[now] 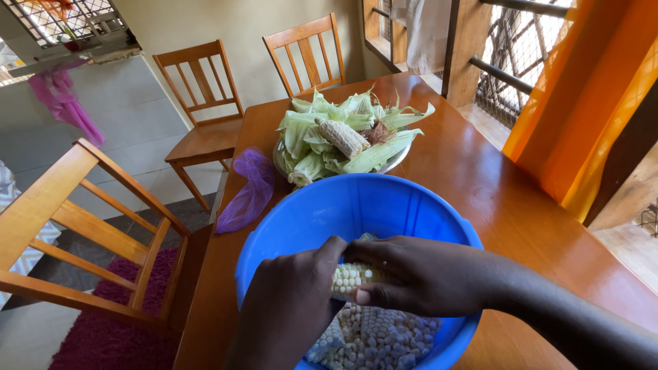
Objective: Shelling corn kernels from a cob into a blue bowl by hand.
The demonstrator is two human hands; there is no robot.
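Both hands point(356, 288) gripping corn cob point(351, 277) over blue basin point(356, 205) — husk bowl point(343, 137) behind, purple bag point(250, 192) left

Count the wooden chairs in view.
3. One chair at the near left beside the table; two at the table's far end, the left one and the right one. Others may sit outside the frame.

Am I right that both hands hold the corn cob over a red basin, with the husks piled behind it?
Not quite: the basin is blue, not red. The head view shows both the left hand and right hand holding the corn cob over it, with the husks piled behind.
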